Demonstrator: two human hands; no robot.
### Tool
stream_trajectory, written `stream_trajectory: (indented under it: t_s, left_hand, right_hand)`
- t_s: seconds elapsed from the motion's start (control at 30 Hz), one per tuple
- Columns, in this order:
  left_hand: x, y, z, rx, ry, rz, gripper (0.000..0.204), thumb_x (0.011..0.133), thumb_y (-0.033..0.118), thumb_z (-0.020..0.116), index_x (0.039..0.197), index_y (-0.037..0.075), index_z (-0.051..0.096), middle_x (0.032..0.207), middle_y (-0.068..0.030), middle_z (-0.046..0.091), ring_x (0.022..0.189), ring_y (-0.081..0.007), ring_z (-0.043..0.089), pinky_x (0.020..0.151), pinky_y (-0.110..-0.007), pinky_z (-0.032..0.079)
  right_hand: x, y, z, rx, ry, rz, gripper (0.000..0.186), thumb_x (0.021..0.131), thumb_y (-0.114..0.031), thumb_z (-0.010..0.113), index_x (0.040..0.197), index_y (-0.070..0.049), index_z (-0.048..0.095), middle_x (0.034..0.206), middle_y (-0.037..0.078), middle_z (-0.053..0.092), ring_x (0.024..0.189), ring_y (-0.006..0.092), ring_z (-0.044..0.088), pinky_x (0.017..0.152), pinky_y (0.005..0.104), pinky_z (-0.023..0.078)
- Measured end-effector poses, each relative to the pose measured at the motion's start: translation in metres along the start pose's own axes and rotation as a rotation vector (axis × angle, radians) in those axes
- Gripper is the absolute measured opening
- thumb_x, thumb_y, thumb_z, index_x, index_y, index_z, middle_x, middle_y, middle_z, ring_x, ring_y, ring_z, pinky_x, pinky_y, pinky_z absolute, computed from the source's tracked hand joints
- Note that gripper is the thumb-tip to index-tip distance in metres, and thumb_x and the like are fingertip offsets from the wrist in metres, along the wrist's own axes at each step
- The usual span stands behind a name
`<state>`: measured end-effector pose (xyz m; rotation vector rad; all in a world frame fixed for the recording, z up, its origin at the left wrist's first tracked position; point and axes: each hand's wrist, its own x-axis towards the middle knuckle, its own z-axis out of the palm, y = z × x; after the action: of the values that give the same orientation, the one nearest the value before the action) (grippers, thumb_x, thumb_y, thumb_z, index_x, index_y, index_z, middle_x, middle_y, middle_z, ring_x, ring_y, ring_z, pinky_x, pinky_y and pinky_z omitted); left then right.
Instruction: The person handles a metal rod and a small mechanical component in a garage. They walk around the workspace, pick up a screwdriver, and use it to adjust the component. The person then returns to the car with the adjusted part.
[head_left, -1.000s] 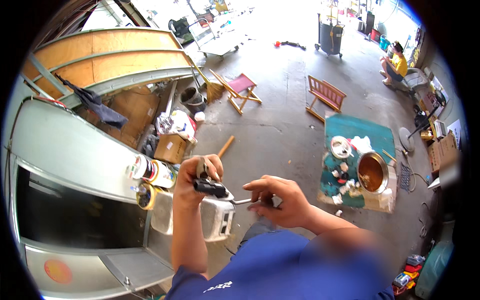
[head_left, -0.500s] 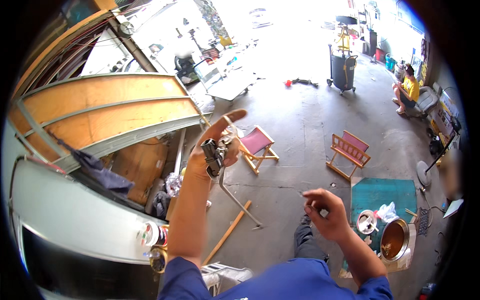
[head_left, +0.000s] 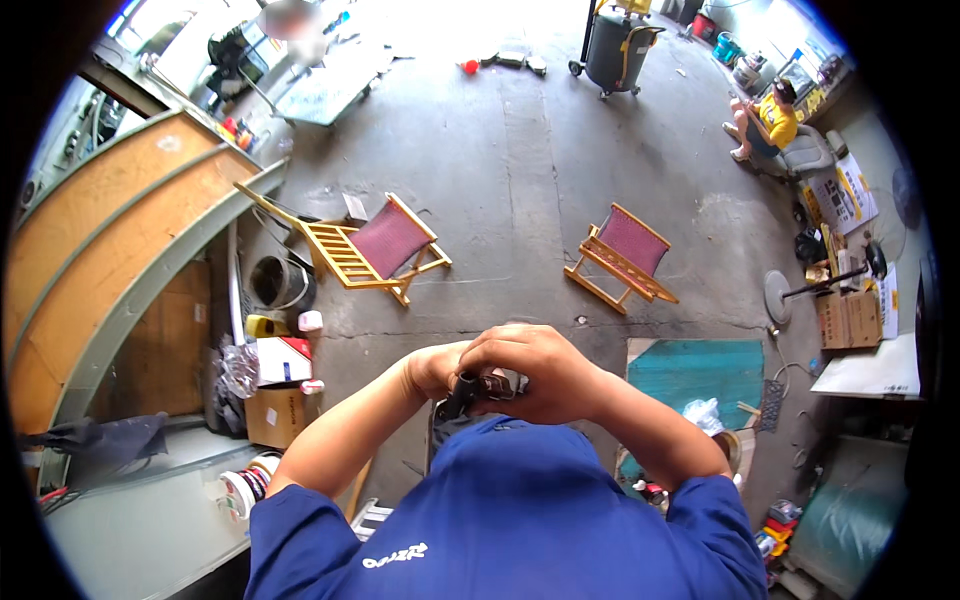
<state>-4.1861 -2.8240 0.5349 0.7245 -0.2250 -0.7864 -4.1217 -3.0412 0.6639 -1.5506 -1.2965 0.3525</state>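
Both my hands are drawn together in front of my chest, close to my blue shirt. My left hand [head_left: 436,370] is closed round a dark metal tool [head_left: 461,394] with shiny silver fittings. My right hand [head_left: 545,372] lies over the top of it, fingers bent and wrapped round the silver part. The overlapping fingers hide much of the tool, so its exact kind cannot be made out.
Two wooden folding chairs with dark red seats, one left [head_left: 392,240] and one right [head_left: 632,245], stand ahead. A teal board [head_left: 690,380] lies at right. A wheeled grey drum [head_left: 617,55] stands far off. A person in yellow [head_left: 775,120] sits at far right.
My left hand has come down and in toward my chest with the tool. The right hand, apart before, has moved left and closed on it. The view has shifted too.
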Motion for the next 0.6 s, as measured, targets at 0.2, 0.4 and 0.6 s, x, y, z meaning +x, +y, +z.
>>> stream_trajectory:
  t_s: [0.2, 0.4, 0.6]
  left_hand:
    - [0.046, 0.101, -0.106, -0.001, 0.101, 0.001, 0.046, 0.102, 0.035, 0.074, 0.136, 0.008, 0.061, 0.112, -0.0050, 0.068, 0.096, -0.0177, 0.067, 0.087, -0.034, 0.055]
    - [0.082, 0.223, -0.169, 0.031, 0.525, 0.128, 0.046, 0.117, 0.031, 0.051, 0.155, 0.006, 0.045, 0.129, -0.0122, 0.068, 0.114, -0.0203, 0.069, 0.110, -0.040, 0.052]
    - [0.133, 0.337, -0.215, 0.454, 0.677, 0.094, 0.035, 0.114, 0.021, 0.059, 0.140, 0.001, 0.048, 0.107, -0.0094, 0.071, 0.099, -0.0169, 0.068, 0.099, -0.036, 0.056]
  right_hand:
    - [0.116, 0.106, -0.047, -0.050, 0.174, 0.384, 0.032, 0.086, -0.008, 0.089, 0.113, -0.001, 0.073, 0.092, 0.012, 0.079, 0.078, 0.0199, 0.078, 0.071, 0.0322, 0.060]
    - [0.224, 0.204, -0.108, 0.005, 0.518, 0.739, 0.026, 0.094, -0.011, 0.085, 0.110, 0.005, 0.073, 0.092, 0.012, 0.080, 0.083, 0.0133, 0.076, 0.072, 0.0290, 0.060]
    - [0.310, 0.282, -0.153, 0.396, 0.762, 0.906, 0.027, 0.097, -0.014, 0.084, 0.111, 0.006, 0.071, 0.097, 0.012, 0.079, 0.082, 0.0131, 0.075, 0.074, 0.0278, 0.061]
